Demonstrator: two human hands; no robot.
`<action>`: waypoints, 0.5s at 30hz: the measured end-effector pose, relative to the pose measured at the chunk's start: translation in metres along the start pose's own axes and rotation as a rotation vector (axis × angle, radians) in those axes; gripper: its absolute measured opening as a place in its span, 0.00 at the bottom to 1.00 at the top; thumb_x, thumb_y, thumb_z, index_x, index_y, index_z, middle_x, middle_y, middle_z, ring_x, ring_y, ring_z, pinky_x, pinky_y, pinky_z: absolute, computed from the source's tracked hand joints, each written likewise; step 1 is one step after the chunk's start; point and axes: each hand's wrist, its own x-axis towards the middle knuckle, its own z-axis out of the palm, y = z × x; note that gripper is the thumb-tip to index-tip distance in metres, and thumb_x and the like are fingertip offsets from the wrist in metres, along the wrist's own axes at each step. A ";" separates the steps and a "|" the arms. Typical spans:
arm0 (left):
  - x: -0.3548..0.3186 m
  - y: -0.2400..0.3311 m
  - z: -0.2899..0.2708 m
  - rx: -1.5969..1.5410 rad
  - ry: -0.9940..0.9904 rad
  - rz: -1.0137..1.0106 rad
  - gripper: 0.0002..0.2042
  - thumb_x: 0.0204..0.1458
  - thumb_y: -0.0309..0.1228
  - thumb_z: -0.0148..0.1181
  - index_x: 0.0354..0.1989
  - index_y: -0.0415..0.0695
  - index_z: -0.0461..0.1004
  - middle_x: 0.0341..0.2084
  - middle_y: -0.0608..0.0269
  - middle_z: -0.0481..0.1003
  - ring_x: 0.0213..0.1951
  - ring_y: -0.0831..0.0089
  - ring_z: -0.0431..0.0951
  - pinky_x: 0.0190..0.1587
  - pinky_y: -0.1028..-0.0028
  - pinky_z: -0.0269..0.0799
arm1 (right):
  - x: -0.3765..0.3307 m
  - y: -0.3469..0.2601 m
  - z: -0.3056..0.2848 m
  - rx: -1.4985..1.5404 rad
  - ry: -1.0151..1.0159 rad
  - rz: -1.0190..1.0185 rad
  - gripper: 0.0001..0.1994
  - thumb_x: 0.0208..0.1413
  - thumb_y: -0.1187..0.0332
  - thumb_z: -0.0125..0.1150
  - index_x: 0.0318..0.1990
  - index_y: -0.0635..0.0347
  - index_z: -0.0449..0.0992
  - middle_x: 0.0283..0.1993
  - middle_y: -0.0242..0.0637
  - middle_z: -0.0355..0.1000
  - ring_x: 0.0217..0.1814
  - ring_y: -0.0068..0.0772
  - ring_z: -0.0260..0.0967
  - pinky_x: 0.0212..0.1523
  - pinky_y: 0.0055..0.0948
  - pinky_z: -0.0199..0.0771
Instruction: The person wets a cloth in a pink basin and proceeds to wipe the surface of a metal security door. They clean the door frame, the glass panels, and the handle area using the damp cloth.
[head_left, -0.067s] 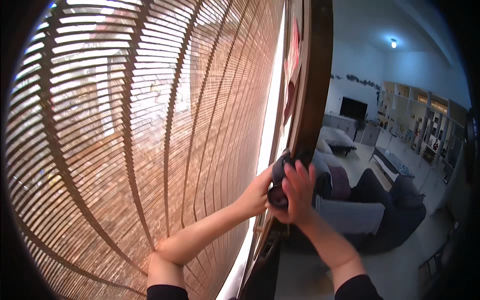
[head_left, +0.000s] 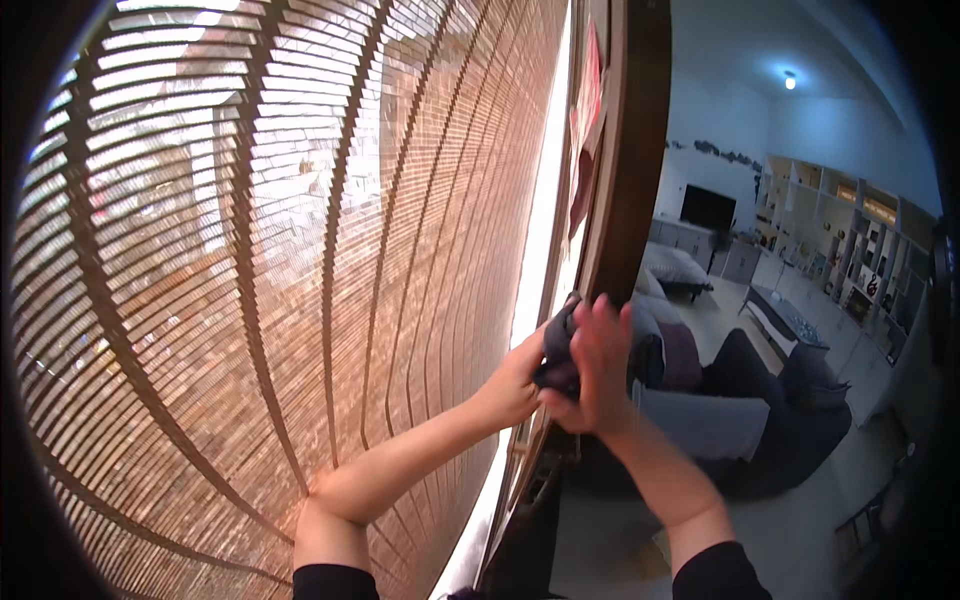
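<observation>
A dark grey, rolled piece of cloth (head_left: 560, 358) is held up in front of me beside a dark wooden post. Its exact kind is hard to make out. My left hand (head_left: 522, 378) comes from the left with its fingers wrapped behind the roll, partly hidden by it. On the roll's right side is my right hand (head_left: 602, 372), its fingers stretched upward and its palm against the cloth, slightly smeared by motion. To the left, a slatted bamboo blind (head_left: 300, 300) hangs close to my left forearm.
The wooden post (head_left: 636, 130) rises just beyond my hands, with a pink and red cloth (head_left: 584, 130) hanging beside it. On the right are a dark sofa (head_left: 800, 430) with a grey cover, a low table (head_left: 785, 322), a television (head_left: 708, 208) and open shelves (head_left: 850, 250).
The roll has turned, so its open round end no longer faces me. My right hand has shifted slightly upward against it, while the left stays nearly in place.
</observation>
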 end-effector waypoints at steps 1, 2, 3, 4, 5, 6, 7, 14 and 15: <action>-0.005 -0.016 0.008 -0.050 -0.004 0.000 0.30 0.51 0.29 0.54 0.62 0.39 0.53 0.57 0.53 0.61 0.58 0.65 0.61 0.59 0.69 0.55 | 0.001 0.006 -0.002 0.015 0.006 0.044 0.35 0.56 0.46 0.44 0.65 0.57 0.49 0.68 0.47 0.46 0.72 0.49 0.36 0.66 0.55 0.27; -0.014 -0.031 0.010 -0.080 0.008 -0.012 0.29 0.51 0.29 0.53 0.62 0.39 0.53 0.59 0.53 0.59 0.60 0.64 0.60 0.60 0.69 0.53 | 0.004 0.011 0.002 0.054 0.028 0.083 0.35 0.56 0.45 0.42 0.65 0.58 0.48 0.69 0.48 0.43 0.72 0.49 0.33 0.66 0.54 0.26; -0.023 -0.042 0.014 -0.065 0.012 -0.040 0.28 0.52 0.28 0.53 0.62 0.39 0.53 0.59 0.52 0.58 0.60 0.63 0.59 0.61 0.69 0.52 | 0.009 0.013 0.002 0.094 0.066 0.144 0.36 0.56 0.45 0.42 0.65 0.60 0.47 0.69 0.49 0.42 0.72 0.50 0.33 0.66 0.53 0.26; -0.035 -0.049 0.019 -0.012 0.002 -0.048 0.27 0.53 0.28 0.51 0.61 0.39 0.53 0.61 0.50 0.55 0.62 0.61 0.56 0.62 0.69 0.50 | 0.011 0.013 0.001 0.133 0.104 0.207 0.36 0.56 0.46 0.43 0.65 0.62 0.47 0.69 0.50 0.42 0.72 0.50 0.33 0.67 0.52 0.26; -0.046 -0.057 0.023 0.039 -0.010 -0.055 0.26 0.53 0.27 0.49 0.61 0.38 0.53 0.62 0.48 0.52 0.63 0.58 0.53 0.63 0.68 0.47 | 0.010 0.015 0.001 0.093 0.093 0.228 0.37 0.56 0.47 0.44 0.65 0.64 0.46 0.69 0.51 0.40 0.72 0.51 0.33 0.67 0.51 0.27; -0.056 -0.064 0.028 0.092 -0.023 -0.058 0.25 0.54 0.27 0.48 0.61 0.38 0.53 0.63 0.47 0.49 0.65 0.56 0.50 0.64 0.68 0.45 | 0.012 0.016 0.001 0.079 0.110 0.217 0.36 0.55 0.48 0.45 0.64 0.64 0.48 0.69 0.50 0.42 0.71 0.51 0.35 0.67 0.50 0.28; -0.072 -0.082 0.034 0.106 -0.028 -0.056 0.26 0.54 0.27 0.48 0.62 0.38 0.52 0.64 0.46 0.47 0.65 0.55 0.48 0.64 0.68 0.43 | 0.014 0.015 0.001 0.069 0.105 0.219 0.35 0.55 0.49 0.46 0.64 0.64 0.50 0.68 0.50 0.43 0.71 0.50 0.36 0.67 0.50 0.29; -0.117 -0.105 0.057 0.134 0.140 0.002 0.30 0.54 0.24 0.45 0.64 0.35 0.42 0.65 0.47 0.41 0.68 0.54 0.35 0.66 0.66 0.31 | 0.021 0.012 0.013 0.078 0.170 0.216 0.30 0.56 0.52 0.45 0.60 0.65 0.54 0.66 0.51 0.48 0.69 0.50 0.42 0.67 0.46 0.37; -0.109 -0.100 0.056 0.169 0.124 0.026 0.30 0.53 0.24 0.45 0.64 0.35 0.42 0.65 0.47 0.41 0.68 0.54 0.35 0.66 0.66 0.31 | 0.021 0.013 0.010 0.077 0.177 0.210 0.30 0.56 0.53 0.45 0.60 0.65 0.54 0.66 0.51 0.48 0.69 0.50 0.41 0.67 0.46 0.37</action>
